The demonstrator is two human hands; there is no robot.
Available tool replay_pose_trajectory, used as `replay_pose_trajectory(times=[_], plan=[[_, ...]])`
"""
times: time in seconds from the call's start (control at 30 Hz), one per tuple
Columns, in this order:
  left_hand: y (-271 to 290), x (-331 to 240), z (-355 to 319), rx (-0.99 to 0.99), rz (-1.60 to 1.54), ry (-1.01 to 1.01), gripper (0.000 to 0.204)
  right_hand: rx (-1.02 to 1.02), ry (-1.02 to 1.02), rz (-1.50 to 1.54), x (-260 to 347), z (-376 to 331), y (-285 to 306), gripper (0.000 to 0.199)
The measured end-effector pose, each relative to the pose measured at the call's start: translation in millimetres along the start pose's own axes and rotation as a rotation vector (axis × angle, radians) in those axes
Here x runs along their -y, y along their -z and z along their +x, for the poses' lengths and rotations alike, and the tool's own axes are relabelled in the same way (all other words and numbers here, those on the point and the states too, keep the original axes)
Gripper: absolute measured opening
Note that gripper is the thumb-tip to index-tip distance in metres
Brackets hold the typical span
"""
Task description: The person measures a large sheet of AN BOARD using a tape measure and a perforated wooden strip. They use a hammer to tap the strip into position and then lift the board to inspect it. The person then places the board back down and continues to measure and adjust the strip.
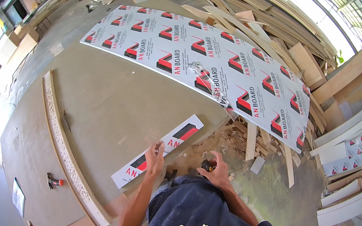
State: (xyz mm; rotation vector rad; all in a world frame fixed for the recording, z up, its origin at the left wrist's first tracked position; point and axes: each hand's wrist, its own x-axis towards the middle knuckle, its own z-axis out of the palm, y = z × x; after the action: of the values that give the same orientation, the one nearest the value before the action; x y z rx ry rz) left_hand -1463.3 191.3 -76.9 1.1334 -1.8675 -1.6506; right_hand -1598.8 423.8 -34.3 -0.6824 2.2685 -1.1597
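Note:
My left hand rests over a narrow white board strip with a red and black print, lying near the close edge of the big brown worktop. Its fingers are bent together; whatever they pinch is too small to make out. Just right of my body, off the worktop's edge, my right hand is closed around a small black object with an orange-yellow part. The fingers hide most of that object. A large white sheet with the same print overlaps the worktop's far right side.
A long pale wooden strip crosses the worktop on the left. Beyond it lies a hammer with a red-and-black handle. Wood offcuts litter the floor on the right, below stacked boards. White panels are piled farther right.

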Motion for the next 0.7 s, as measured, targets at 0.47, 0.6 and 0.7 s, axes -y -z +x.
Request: replay_pose_trajectory(times=[0.47, 0.6, 0.7], plan=[[54.7, 33.1, -93.8, -0.488, -0.940, 0.309, 0.024, 0.454, 0.899, -0.214, 78.3, 100.8, -71.1, 0.063], [96.7, 38.0, -146.3, -0.736, -1.064, 0.228, 0.023, 0.182, 1.047, -0.732, 54.4, 150.8, -66.3, 0.076], [110.7, 53.2, -181.4, -0.933, -1.073, 0.223, 0.023, 0.359, 0.945, -0.683, 33.4, 181.9, -54.9, 0.082]])
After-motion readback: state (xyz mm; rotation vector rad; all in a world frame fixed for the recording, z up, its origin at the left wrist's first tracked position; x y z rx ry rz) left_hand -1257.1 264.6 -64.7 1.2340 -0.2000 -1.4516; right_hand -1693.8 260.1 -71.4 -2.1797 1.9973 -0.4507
